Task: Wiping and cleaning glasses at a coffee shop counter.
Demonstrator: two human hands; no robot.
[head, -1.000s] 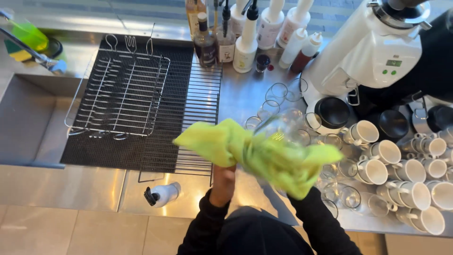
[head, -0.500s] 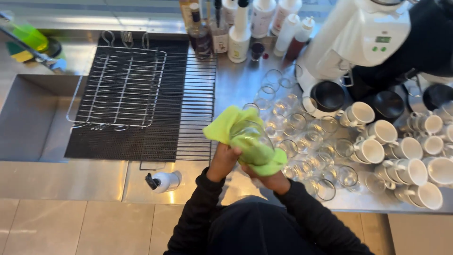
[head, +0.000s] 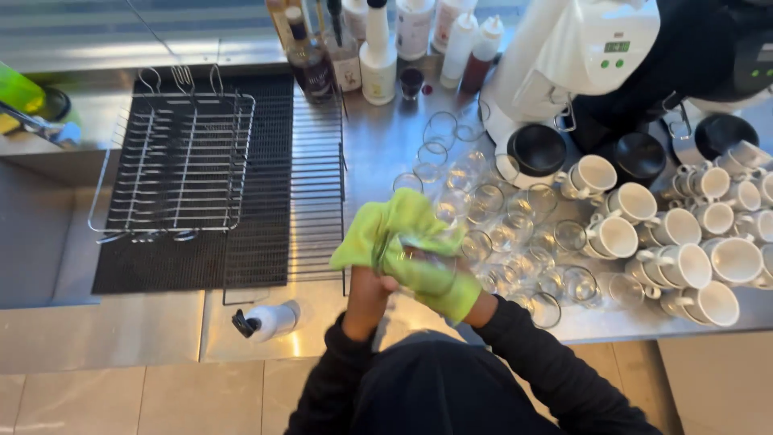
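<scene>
At the far left a green bottle (head: 18, 95) stood on the ledge above a sunken steel sink (head: 32, 242). Next to the sink lay a black ribbed mat (head: 266, 185) with an empty wire dish rack (head: 173, 157) on top of it, and a flat wire grid (head: 318, 173) ran along the mat's right edge. A small white spray bottle (head: 270, 321) lay on its side on the steel counter (head: 378, 145), in front of the mat.

At the counter's near edge the person held both hands together in front of the chest. The left hand (head: 366, 294) came up from below with its fingers closed around the lower part of a lime-green cloth (head: 403, 246). The cloth was bunched about a clear drinking glass (head: 423, 256), which showed only partly through the folds and was held just above the counter's front edge. The right hand (head: 459, 298) was buried in the cloth; I could not tell how its fingers lay.

Behind, a row of syrup and sauce bottles (head: 378, 48) stood against the wall. To the right of the hands was a cluster of empty glasses (head: 503, 229), then white cups (head: 692, 242) packed close together. A white coffee grinder (head: 576, 56) rose behind them.
</scene>
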